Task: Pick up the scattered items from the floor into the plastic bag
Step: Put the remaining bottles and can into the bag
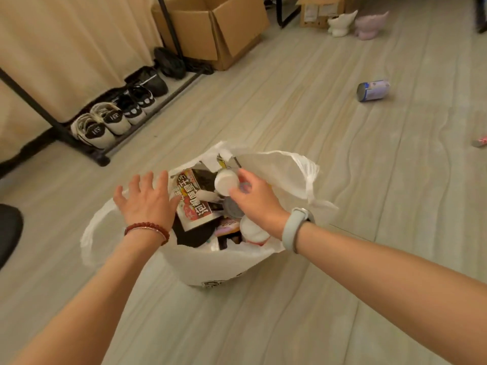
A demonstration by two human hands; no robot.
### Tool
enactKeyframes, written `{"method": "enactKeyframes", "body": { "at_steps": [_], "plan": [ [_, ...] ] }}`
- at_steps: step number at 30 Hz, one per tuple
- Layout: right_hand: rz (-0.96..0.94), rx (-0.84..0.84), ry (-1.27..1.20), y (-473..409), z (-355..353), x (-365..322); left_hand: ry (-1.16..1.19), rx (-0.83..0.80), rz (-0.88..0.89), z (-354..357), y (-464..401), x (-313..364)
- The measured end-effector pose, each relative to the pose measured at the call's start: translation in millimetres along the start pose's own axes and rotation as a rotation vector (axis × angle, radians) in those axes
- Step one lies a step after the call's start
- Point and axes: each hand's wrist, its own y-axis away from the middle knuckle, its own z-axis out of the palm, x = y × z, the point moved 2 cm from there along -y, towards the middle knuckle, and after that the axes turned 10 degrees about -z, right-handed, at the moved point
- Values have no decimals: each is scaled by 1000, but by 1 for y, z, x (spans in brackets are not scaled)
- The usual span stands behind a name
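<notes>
A white plastic bag [237, 262] stands open on the floor in front of me, filled with several items, among them a red and white printed packet [191, 204]. My right hand [255, 198] hovers over the bag's mouth and grips a small white cup [226, 181]. My left hand [147, 198] is spread with straight fingers over the bag's left rim and holds nothing. A blue and white can [373, 90] lies on its side on the floor at the far right. A small red item [480, 142] lies at the right edge.
A black shoe rack [79, 139] with several shoes runs along the curtain on the left. An open cardboard box [218, 32] stands behind it. Two plush toys, one white [340, 23] and one lilac [369, 26], sit at the back. A dark round object [9, 233] is at the left edge.
</notes>
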Motion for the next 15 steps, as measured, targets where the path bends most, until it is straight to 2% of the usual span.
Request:
{"method": "enactKeyframes", "body": {
  "at_steps": [5,8,11,15],
  "plan": [
    [-79,-202,207,20,16,16,84,-18,-60,3,-14,-9],
    [-136,-199,241,27,4,23,187,-51,-52,13,-7,13],
    [-79,-153,201,23,-16,10,195,-214,-32,19,6,42],
    [95,-122,212,17,-45,-28,273,-391,-201,-16,28,62]
  ]
}}
